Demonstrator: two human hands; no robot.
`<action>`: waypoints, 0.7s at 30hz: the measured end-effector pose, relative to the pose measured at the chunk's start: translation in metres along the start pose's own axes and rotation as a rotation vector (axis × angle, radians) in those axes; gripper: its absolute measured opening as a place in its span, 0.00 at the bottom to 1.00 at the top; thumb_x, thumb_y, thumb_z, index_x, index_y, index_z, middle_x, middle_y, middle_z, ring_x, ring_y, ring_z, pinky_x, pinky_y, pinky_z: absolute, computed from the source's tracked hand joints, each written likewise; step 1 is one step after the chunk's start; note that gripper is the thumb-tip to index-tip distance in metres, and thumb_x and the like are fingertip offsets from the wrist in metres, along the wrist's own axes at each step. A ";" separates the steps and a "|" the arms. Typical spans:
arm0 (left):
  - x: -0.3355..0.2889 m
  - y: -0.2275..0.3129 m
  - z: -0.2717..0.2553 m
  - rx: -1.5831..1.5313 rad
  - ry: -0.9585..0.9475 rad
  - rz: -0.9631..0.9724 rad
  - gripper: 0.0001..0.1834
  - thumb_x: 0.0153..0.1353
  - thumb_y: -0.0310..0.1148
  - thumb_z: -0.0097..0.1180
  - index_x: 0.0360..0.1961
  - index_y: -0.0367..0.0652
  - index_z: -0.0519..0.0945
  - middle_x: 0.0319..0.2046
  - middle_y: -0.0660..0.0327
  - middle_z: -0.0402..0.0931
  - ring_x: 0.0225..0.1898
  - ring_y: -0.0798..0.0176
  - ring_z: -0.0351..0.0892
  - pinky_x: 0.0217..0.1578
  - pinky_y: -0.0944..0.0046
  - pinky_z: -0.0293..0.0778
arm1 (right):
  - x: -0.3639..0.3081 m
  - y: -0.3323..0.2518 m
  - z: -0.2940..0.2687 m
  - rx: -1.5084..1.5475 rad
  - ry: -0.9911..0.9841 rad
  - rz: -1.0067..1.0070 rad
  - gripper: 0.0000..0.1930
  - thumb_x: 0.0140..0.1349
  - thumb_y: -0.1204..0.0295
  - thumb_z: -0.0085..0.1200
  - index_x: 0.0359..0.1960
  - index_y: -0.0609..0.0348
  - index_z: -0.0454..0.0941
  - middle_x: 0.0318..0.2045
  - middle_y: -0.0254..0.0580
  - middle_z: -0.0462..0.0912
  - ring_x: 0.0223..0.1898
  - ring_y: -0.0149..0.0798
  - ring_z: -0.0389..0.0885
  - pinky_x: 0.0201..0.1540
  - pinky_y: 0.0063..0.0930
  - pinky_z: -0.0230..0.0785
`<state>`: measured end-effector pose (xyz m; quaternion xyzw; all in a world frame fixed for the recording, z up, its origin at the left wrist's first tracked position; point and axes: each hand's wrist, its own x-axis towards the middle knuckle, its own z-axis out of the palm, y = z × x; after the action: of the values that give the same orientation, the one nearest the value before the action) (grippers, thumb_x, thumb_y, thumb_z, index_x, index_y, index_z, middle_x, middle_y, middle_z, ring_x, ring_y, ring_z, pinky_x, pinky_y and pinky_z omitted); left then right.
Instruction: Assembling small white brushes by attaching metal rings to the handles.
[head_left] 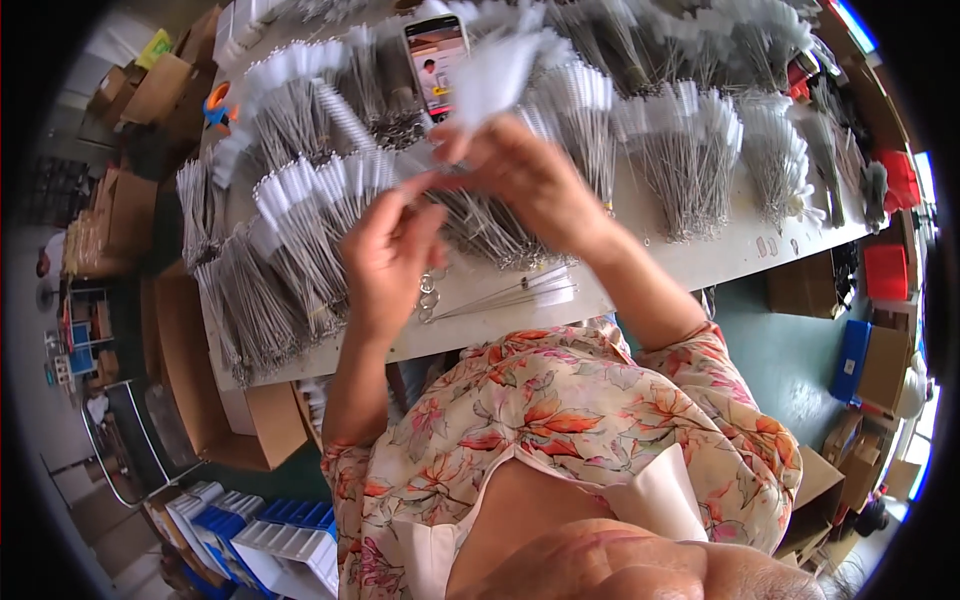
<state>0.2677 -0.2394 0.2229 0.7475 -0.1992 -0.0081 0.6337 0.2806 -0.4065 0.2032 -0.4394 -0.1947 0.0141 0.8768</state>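
Note:
My right hand [525,180] is raised over the table, its fingers closed around a motion-blurred bunch of white-bristled wire brushes [495,75]. Just left of it, and nearly meeting its fingers, is my left hand [390,255], with bent fingers. Blur hides whether those fingers pinch anything, such as the wire ends. Below the hands, a few loose wire brushes [545,287] lie near the table's front edge, next to several metal rings [428,292]. Bundles of similar brushes [300,215] with thin wire stems stand close on the left.
More brush bundles [690,150] fill the right and back of the white table [640,285]. A lit phone [436,65] leans among them at the back. Orange-handled scissors [216,105] lie at the far left. An open cardboard box [215,390] stands below the table's left edge.

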 end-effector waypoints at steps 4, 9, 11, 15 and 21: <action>-0.001 -0.034 -0.009 0.319 0.136 0.397 0.08 0.57 0.23 0.52 0.38 0.36 0.73 0.32 0.59 0.71 0.32 0.65 0.76 0.33 0.69 0.73 | -0.002 0.012 0.041 -0.561 -0.165 -0.172 0.14 0.63 0.65 0.47 0.47 0.55 0.73 0.47 0.42 0.68 0.51 0.41 0.67 0.52 0.32 0.62; -0.011 -0.027 -0.033 0.018 0.356 0.455 0.05 0.62 0.20 0.42 0.38 0.30 0.67 0.41 0.52 0.65 0.31 0.62 0.78 0.36 0.64 0.78 | 0.030 0.006 -0.026 -1.453 -0.039 -0.483 0.10 0.58 0.64 0.53 0.38 0.50 0.81 0.34 0.37 0.78 0.39 0.37 0.71 0.44 0.35 0.62; -0.020 -0.031 -0.040 -0.001 0.372 0.470 0.06 0.62 0.21 0.41 0.38 0.29 0.67 0.43 0.51 0.66 0.31 0.61 0.78 0.35 0.62 0.80 | 0.059 0.007 -0.057 -1.777 -0.110 -0.482 0.11 0.57 0.68 0.53 0.42 0.42 0.79 0.26 0.31 0.77 0.32 0.31 0.71 0.40 0.30 0.61; -0.034 -0.032 -0.039 -0.024 0.380 0.427 0.06 0.62 0.22 0.43 0.37 0.29 0.67 0.41 0.51 0.66 0.31 0.62 0.78 0.33 0.62 0.80 | 0.118 0.015 -0.107 -2.149 -0.397 -0.446 0.20 0.57 0.70 0.52 0.51 0.31 0.72 0.25 0.31 0.75 0.32 0.34 0.73 0.40 0.28 0.63; -0.041 -0.045 -0.052 -0.044 0.462 0.289 0.05 0.63 0.23 0.42 0.36 0.30 0.68 0.41 0.51 0.66 0.30 0.63 0.78 0.32 0.63 0.81 | 0.147 0.019 -0.129 -2.408 -0.898 -0.238 0.30 0.57 0.75 0.47 0.59 0.23 0.60 0.30 0.30 0.76 0.35 0.33 0.76 0.45 0.26 0.65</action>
<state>0.2565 -0.1724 0.1810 0.6794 -0.1535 0.2488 0.6730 0.4653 -0.4652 0.1678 -0.8856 -0.3987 -0.1015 -0.2155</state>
